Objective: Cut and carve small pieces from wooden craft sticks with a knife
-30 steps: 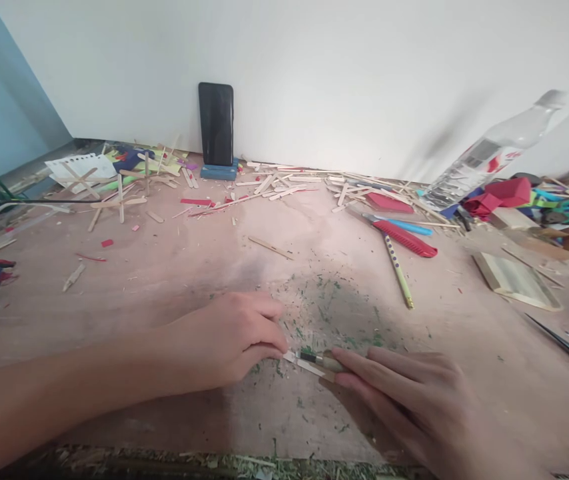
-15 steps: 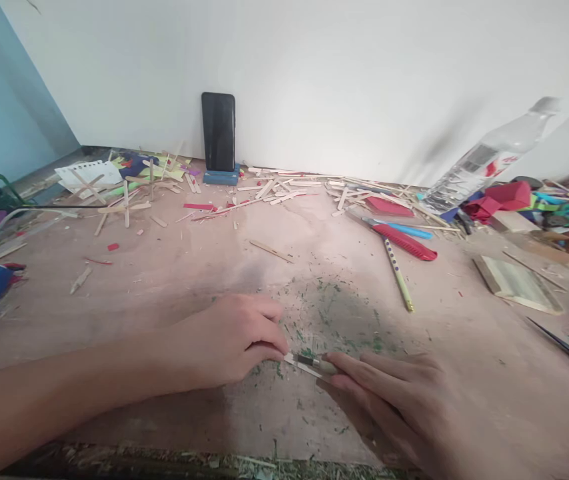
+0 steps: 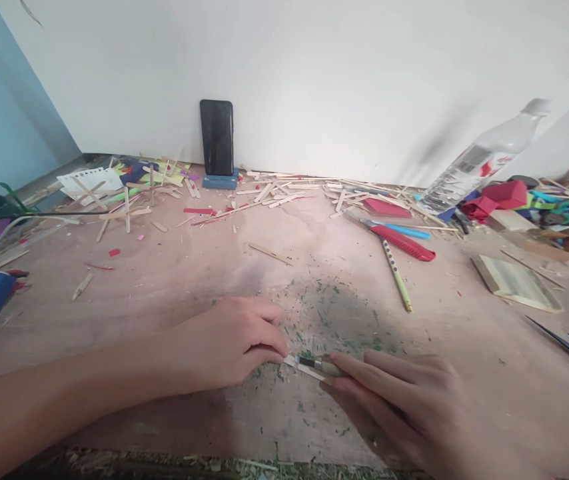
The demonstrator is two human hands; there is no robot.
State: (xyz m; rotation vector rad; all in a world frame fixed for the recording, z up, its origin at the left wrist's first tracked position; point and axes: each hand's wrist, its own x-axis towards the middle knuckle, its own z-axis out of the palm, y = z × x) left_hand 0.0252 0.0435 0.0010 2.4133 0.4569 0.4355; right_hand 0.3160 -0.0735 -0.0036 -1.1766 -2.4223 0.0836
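A thin pale wooden stick (image 3: 309,372) lies near the table's front, its left end pinched in the fingers of my left hand (image 3: 247,340). My right hand (image 3: 399,390) is wrapped round a small tool (image 3: 320,365) with a dark collar and a pale handle. The tool's tip rests along the stick, just right of my left fingertips; its exact shape is too small to make out. Green shavings (image 3: 322,310) are scattered on the tabletop around and beyond both hands.
A phone (image 3: 217,138) stands upright on a blue holder by the wall. Right of centre lie a red cutter (image 3: 404,243) and a yellow-green pencil (image 3: 398,275). A clear bottle (image 3: 484,157) leans at the back right. Loose sticks (image 3: 284,191) line the back.
Both hands keep nearly the same places and holds. The tool has shifted very slightly relative to the stick. The background sits a little lower in view.
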